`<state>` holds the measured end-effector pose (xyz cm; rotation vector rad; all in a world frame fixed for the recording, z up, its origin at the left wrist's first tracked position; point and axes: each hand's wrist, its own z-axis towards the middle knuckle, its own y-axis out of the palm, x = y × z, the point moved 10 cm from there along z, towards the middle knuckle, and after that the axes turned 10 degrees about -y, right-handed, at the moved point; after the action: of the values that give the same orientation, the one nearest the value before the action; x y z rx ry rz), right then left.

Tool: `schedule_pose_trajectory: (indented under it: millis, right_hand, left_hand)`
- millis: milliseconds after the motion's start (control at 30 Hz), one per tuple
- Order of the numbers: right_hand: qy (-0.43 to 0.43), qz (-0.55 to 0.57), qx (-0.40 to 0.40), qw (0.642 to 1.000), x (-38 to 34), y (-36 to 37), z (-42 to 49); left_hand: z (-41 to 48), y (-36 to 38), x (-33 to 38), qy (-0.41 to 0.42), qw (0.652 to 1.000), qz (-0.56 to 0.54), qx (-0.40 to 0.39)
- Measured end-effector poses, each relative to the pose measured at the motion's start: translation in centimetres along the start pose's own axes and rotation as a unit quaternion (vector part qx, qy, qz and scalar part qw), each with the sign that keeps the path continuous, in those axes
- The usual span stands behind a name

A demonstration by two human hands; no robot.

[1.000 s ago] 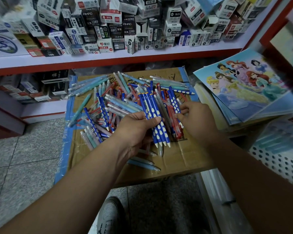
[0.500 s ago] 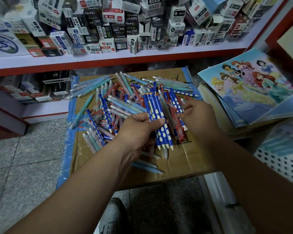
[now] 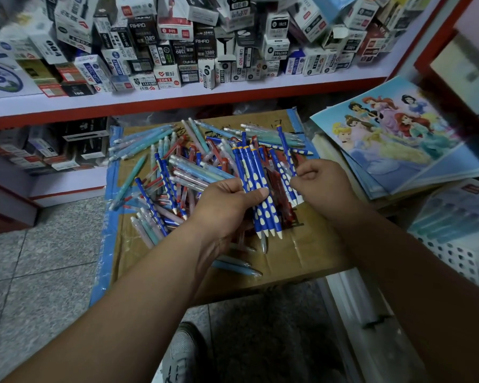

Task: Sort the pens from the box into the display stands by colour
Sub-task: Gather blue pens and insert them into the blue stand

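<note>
The left hand point(image 3: 224, 208) is clamped on a bundle of blue spotted pens point(image 3: 256, 175), thumb across the barrels. Their long axis runs far to near, white tips pointing near, over the cardboard box point(image 3: 302, 244). Just right of the bundle, and almost parallel to it, lies one more blue spotted pen point(image 3: 284, 150). The right hand point(image 3: 324, 189) is the nearer to it, and its curled thumb and forefinger pinch the barrel (the contact itself is partly hidden). This pen likely only needs a short move left to join the bundle. The mixed pen pile point(image 3: 177, 172) spreads left and far of both hands.
</note>
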<state>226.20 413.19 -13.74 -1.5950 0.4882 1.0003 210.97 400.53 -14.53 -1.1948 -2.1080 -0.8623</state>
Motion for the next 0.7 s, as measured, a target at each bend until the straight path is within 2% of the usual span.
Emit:
schedule_pose_trajectory:
  millis: [267, 400, 533, 600, 700]
  right_hand:
    - [0.015, 0.083, -0.014, 0.996, -0.3, -5.1, -4.7]
    - [0.015, 0.145, 0.020, 0.989, -0.1, -9.6, -8.1]
    - [0.027, 0.152, 0.042, 0.987, 2.6, -14.0, -12.9]
    - [0.054, 0.112, 0.072, 0.990, 4.9, -16.7, -16.0]
    - [0.095, 0.115, 0.176, 0.973, 8.0, -21.3, -21.0]
  left_hand:
    - [-1.2, 6.3, -1.0, 0.000, 0.998, 0.038, -0.050]
    - [-2.2, 10.4, -2.3, -0.006, 0.996, 0.053, -0.078]
    - [-3.4, 15.0, -4.4, -0.004, 0.990, 0.079, -0.113]
    - [-4.5, 17.6, -5.7, 0.005, 0.986, 0.108, -0.130]
    - [-6.4, 21.7, -7.6, 0.035, 0.977, 0.136, -0.158]
